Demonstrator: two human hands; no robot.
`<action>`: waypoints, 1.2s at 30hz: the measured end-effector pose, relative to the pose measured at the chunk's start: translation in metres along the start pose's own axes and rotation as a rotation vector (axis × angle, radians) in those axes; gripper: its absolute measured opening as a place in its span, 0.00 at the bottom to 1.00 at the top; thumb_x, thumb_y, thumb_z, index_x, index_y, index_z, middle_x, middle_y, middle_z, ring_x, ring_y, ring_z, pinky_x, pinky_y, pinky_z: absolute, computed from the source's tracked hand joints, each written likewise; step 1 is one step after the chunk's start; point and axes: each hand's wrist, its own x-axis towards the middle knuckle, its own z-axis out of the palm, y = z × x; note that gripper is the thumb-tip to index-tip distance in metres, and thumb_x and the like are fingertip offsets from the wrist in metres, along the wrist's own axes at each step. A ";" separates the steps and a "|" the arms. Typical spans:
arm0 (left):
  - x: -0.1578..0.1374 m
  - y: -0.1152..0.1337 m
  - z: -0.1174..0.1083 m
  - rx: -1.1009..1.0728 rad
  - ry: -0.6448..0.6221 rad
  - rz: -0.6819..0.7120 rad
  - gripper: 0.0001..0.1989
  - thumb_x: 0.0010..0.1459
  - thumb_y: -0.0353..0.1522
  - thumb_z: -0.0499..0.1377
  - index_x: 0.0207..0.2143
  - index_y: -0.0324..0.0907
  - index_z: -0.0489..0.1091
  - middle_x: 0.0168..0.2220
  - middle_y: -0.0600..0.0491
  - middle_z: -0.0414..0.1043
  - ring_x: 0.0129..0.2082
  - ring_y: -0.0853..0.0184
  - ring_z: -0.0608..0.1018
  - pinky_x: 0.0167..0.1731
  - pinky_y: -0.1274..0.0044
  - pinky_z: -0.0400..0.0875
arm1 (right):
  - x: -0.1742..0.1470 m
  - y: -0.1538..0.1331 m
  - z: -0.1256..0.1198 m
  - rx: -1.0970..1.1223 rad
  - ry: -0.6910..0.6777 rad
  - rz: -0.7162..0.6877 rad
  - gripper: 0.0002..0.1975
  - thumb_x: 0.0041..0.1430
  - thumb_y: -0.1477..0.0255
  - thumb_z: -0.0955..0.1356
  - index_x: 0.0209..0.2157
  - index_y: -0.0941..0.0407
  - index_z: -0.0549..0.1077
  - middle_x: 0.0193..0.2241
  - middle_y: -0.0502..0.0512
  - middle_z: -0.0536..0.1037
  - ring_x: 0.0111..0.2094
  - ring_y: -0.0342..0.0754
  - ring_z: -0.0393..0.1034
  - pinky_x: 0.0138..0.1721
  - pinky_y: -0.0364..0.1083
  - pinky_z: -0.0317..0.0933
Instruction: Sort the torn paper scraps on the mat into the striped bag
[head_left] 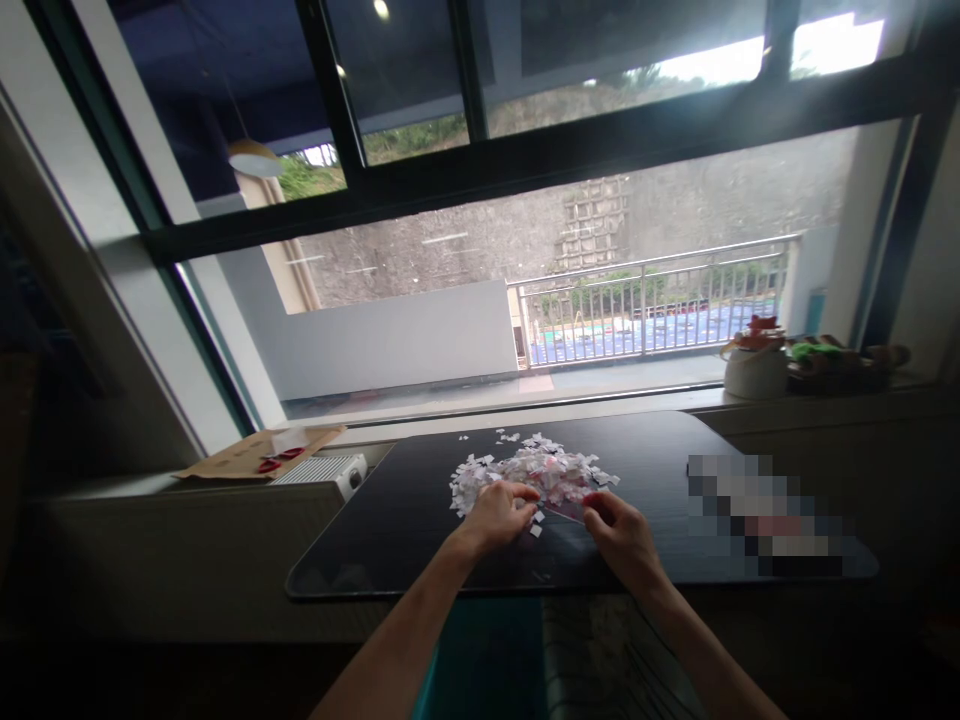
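A loose heap of small white and pinkish paper scraps (551, 462) lies on the dark tabletop (420, 555). At the heap's near left edge, my left hand (499, 515) has its fingers curled towards the thumb; what sits between them, if anything, is too small to make out. My right hand (624, 530) pinches the right end of a thin clear plastic piece, perhaps a small bag (564, 512), which stretches across the gap towards my left fingertips. A few single scraps (536, 530) lie just below my left fingers.
Behind the table runs a window sill with a white pot (754, 370) at the right. Left of the table are a brown paper sheet (225, 458), red-handled scissors (279, 460) and a white radiator (319, 472). A blurred patch (765, 515) covers something on the table's right.
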 end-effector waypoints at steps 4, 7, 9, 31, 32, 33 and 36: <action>-0.006 -0.008 -0.012 0.056 0.152 -0.004 0.13 0.54 0.33 0.56 0.39 0.42 0.77 0.38 0.50 0.78 0.41 0.62 0.77 0.44 0.74 0.67 | -0.001 -0.001 0.000 0.006 -0.044 -0.009 0.11 0.51 0.67 0.63 0.30 0.56 0.75 0.26 0.53 0.78 0.29 0.50 0.72 0.32 0.44 0.61; -0.016 -0.032 -0.024 0.176 0.309 -0.062 0.11 0.55 0.32 0.56 0.38 0.42 0.76 0.39 0.50 0.77 0.44 0.61 0.75 0.46 0.73 0.66 | -0.002 -0.003 0.000 -0.047 -0.111 -0.034 0.11 0.50 0.68 0.63 0.31 0.55 0.76 0.27 0.52 0.79 0.29 0.49 0.72 0.33 0.44 0.60; -0.026 -0.053 -0.032 0.269 0.398 -0.143 0.10 0.55 0.31 0.56 0.37 0.42 0.75 0.41 0.50 0.77 0.45 0.61 0.74 0.47 0.72 0.65 | -0.003 -0.005 0.000 -0.114 -0.118 -0.032 0.11 0.50 0.68 0.63 0.30 0.55 0.76 0.25 0.51 0.78 0.29 0.49 0.71 0.32 0.44 0.60; -0.068 -0.094 -0.016 0.599 0.572 -0.191 0.12 0.55 0.30 0.55 0.42 0.41 0.72 0.39 0.48 0.75 0.46 0.55 0.71 0.49 0.62 0.59 | -0.005 0.002 -0.021 -0.179 -0.126 -0.029 0.12 0.50 0.65 0.61 0.27 0.55 0.73 0.22 0.50 0.75 0.26 0.48 0.69 0.30 0.43 0.59; -0.068 -0.094 -0.016 0.600 0.572 -0.191 0.12 0.55 0.30 0.54 0.42 0.41 0.72 0.39 0.48 0.75 0.46 0.55 0.72 0.49 0.62 0.59 | -0.006 0.004 -0.025 -0.192 -0.124 -0.020 0.12 0.50 0.65 0.61 0.27 0.55 0.73 0.21 0.49 0.74 0.25 0.48 0.68 0.29 0.43 0.59; -0.067 -0.094 -0.016 0.603 0.573 -0.191 0.12 0.55 0.30 0.54 0.42 0.41 0.72 0.39 0.48 0.75 0.46 0.55 0.71 0.49 0.61 0.59 | -0.006 0.005 -0.028 -0.197 -0.118 -0.011 0.12 0.50 0.65 0.61 0.26 0.55 0.73 0.21 0.49 0.74 0.25 0.48 0.68 0.29 0.43 0.59; -0.067 -0.094 -0.015 0.626 0.594 -0.186 0.13 0.55 0.30 0.54 0.42 0.41 0.71 0.40 0.47 0.75 0.47 0.55 0.71 0.50 0.61 0.58 | -0.007 0.009 -0.034 -0.166 -0.116 -0.010 0.13 0.49 0.64 0.61 0.27 0.56 0.74 0.23 0.50 0.76 0.27 0.48 0.70 0.30 0.43 0.60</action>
